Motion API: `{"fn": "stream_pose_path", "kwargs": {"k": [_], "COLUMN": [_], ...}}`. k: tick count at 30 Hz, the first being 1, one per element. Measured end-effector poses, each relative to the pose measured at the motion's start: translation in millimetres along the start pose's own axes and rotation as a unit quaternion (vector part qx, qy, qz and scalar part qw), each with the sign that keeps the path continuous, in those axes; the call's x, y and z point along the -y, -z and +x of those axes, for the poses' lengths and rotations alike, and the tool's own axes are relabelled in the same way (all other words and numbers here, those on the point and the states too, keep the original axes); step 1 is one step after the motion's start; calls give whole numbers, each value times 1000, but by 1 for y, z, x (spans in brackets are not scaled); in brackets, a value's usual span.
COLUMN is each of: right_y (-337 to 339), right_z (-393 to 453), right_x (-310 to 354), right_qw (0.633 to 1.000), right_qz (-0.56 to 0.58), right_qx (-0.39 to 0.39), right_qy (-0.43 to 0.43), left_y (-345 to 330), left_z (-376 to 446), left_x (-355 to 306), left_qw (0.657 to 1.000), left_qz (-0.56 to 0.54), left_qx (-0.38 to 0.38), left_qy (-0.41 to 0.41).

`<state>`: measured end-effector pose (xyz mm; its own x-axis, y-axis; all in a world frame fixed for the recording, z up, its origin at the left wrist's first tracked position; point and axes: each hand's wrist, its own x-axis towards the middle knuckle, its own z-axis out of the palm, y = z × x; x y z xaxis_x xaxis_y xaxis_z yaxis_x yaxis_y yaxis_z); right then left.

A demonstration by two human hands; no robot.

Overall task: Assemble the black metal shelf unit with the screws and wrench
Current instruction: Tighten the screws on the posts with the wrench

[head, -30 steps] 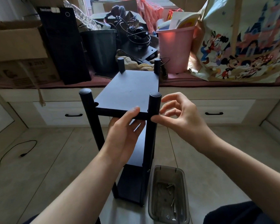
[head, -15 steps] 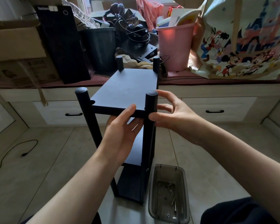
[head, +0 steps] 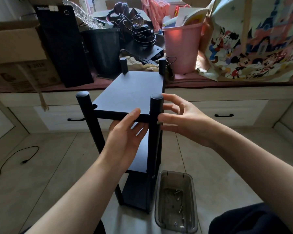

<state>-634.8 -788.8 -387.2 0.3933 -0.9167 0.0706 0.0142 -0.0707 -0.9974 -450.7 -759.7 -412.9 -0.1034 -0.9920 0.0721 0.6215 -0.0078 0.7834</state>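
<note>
1. Cable (head: 15, 157): a thin dark cord lay curled on the tiled floor (head: 49, 166) at far left; its far end ran out of frame.
2. Cardboard box (head: 15, 48): matt brown, cut off by the left edge, resting on the window-side surface (head: 227, 85).
3. Black metal shelf unit (head: 130, 93): stood upright on the floor at centre, just before the surface. Flat, matt rectangular panels sat between four round, capped posts; the lowest panels were partly hidden behind the forearm.
4. Left hand (head: 125, 137): thumb lay on the top panel's near edge, fingers reached beneath it, pinching the panel in its grip.
5. Near-right post (head: 155, 132): a smooth black tube with a rounded cap.
6. Right hand (head: 184, 120): fingers spread and loosely bent beside the post, thumb tip touching its side. A small object at the thumb tip was too small to identify.
7. Container (head: 176, 201): translucent grey plastic, round-cornered, on the floor just right of the unit.
8. Screws (head: 180, 210): small metal pieces scattered inside it; no wrench could be made out.
</note>
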Motion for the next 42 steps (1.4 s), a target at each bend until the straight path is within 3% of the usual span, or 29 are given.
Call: {"fn": "stream_pose_path", "kwargs": {"k": [4, 13, 19, 24, 27, 31, 35, 37, 42], "right_y": [11, 9, 11, 22, 28, 32, 32, 30, 27], "right_z": [-2, -9, -14, -24, -27, -25, -13, -6, -5], "right_x": [0, 2, 4, -8, -34, -90, -159, -196, -287], "right_qw": [999, 993, 993, 990, 981, 954, 895, 863, 821], "right_qz": [14, -108, -110, -128, -174, -246, -370, -422, -458], "right_qx": [41, -15, -15, -63, -62, 0, 67, 79, 64], "right_qy": [-8, 44, 41, 10, -55, -172, -239, -268, -335], "left_y": [0, 2, 2, 1, 0, -1, -2, -2, -3], "left_z": [-1, -1, -3, -4, -4, -4, -5, -5, -5], "left_x": [-1, 0, 0, -1, -2, -2, -2, -2, -1], "left_qw": [1000, 999, 999, 999, 999, 999, 999, 1000, 1000], "left_qz": [7, 15, 20, 16, 14, 15, 14, 9, 3], "left_qx": [12, 33, 37, 36, 32, 33, 32, 22, 8], "left_qy": [-1, 4, 5, 10, 9, 9, 12, 17, 18]}}
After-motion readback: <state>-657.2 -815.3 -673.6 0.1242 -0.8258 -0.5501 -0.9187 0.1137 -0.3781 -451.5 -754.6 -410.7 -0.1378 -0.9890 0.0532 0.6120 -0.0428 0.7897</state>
